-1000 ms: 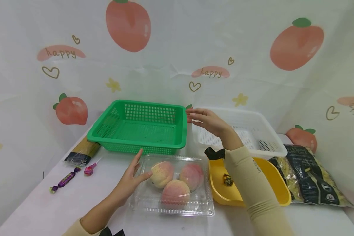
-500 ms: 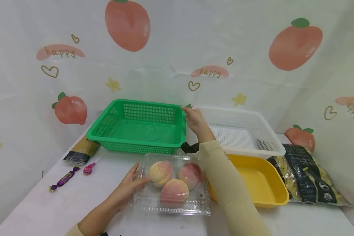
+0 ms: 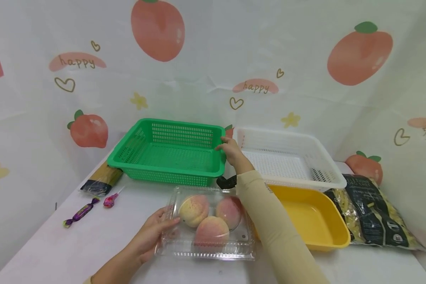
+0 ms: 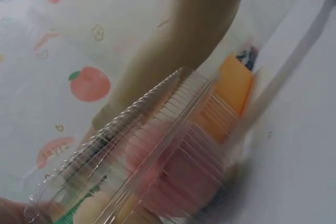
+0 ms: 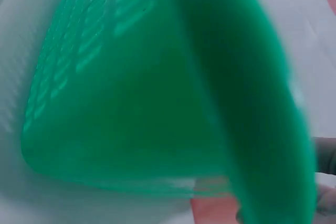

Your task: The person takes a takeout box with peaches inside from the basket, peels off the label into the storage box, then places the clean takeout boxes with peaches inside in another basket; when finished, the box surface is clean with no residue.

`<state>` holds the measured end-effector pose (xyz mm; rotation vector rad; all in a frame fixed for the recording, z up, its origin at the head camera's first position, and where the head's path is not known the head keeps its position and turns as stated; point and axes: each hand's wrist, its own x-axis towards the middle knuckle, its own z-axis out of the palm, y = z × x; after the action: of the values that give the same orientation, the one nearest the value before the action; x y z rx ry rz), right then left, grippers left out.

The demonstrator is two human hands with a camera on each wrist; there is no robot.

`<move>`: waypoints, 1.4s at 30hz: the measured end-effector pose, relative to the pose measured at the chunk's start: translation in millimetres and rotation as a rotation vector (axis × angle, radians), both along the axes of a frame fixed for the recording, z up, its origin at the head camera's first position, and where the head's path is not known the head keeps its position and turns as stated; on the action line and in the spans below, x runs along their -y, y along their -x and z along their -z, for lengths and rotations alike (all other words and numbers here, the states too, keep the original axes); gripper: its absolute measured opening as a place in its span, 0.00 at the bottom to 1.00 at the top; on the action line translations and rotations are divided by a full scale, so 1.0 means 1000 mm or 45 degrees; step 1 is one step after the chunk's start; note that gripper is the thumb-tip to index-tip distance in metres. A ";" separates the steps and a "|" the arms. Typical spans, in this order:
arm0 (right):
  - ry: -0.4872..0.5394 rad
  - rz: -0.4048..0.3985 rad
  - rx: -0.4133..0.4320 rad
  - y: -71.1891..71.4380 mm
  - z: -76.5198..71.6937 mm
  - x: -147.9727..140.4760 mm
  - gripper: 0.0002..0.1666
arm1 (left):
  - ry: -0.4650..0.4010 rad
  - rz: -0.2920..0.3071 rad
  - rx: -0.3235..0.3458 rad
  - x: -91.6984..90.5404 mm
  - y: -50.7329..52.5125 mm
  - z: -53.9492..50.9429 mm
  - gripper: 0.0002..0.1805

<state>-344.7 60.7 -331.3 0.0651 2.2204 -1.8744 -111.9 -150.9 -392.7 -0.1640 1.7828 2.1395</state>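
My left hand (image 3: 149,236) grips the left side of a clear plastic clamshell box (image 3: 170,246), thumb over the lid. Three peaches (image 3: 194,211) show through the lid. Close up in the left wrist view, the ridged edge of the box (image 4: 181,95) slants across, with a pink peach (image 4: 181,174) behind it. My right hand (image 3: 236,154) holds the right rim of a green slotted basket (image 3: 174,173), fingers reaching over the edge. In the right wrist view the green basket (image 5: 131,103) fills most of the frame, with fingers (image 5: 326,156) partly hidden behind its rim.
A white basket (image 3: 326,183) stands behind a yellow tray (image 3: 305,217), which my right forearm partly covers. A dark pasta bag (image 3: 376,213) lies at right. At left are a purple-wrapped candy (image 3: 81,213), a pink lollipop (image 3: 110,200) and a brown-and-black packet (image 3: 101,181).
My right hand has moved left from over the white basket's edge onto the green basket's rim. My left hand has gone from spread beside the box to gripping its side.
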 end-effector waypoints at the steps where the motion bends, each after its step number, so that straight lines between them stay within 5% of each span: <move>1: -0.009 0.001 -0.001 0.000 0.000 0.000 0.39 | 0.012 -0.032 0.001 0.000 -0.001 0.000 0.39; 6: -0.034 0.006 0.007 0.002 0.001 -0.001 0.40 | 0.014 -0.143 -0.006 0.006 -0.011 -0.001 0.40; 10: -0.046 0.010 -0.014 0.003 0.002 -0.002 0.41 | -0.070 -0.140 -0.055 0.016 -0.020 -0.003 0.46; 18: -0.072 0.022 -0.056 -0.001 0.004 0.000 0.41 | -0.079 -0.031 -0.153 0.051 -0.031 -0.004 0.42; 23: -0.113 0.023 -0.101 -0.002 0.006 0.001 0.42 | -0.273 0.078 -0.278 0.073 -0.030 -0.007 0.39; 30: -0.116 0.082 -0.131 0.000 0.012 0.005 0.42 | -0.591 0.144 -0.396 0.088 -0.020 -0.024 0.39; 35: -0.138 0.129 -0.201 -0.006 0.011 0.009 0.41 | -0.603 0.141 -0.407 0.088 -0.004 -0.037 0.41; 40: -0.176 0.154 -0.234 -0.013 0.007 0.013 0.39 | -0.498 0.079 -0.382 0.086 0.015 -0.051 0.41; 42: -0.195 0.176 -0.284 0.011 0.028 0.013 0.39 | -0.443 0.032 -0.349 0.084 0.024 -0.060 0.42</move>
<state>-355.2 47.6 -359.2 0.0386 2.5685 -1.8572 -135.7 -235.4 -332.8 0.2483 1.4981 2.5083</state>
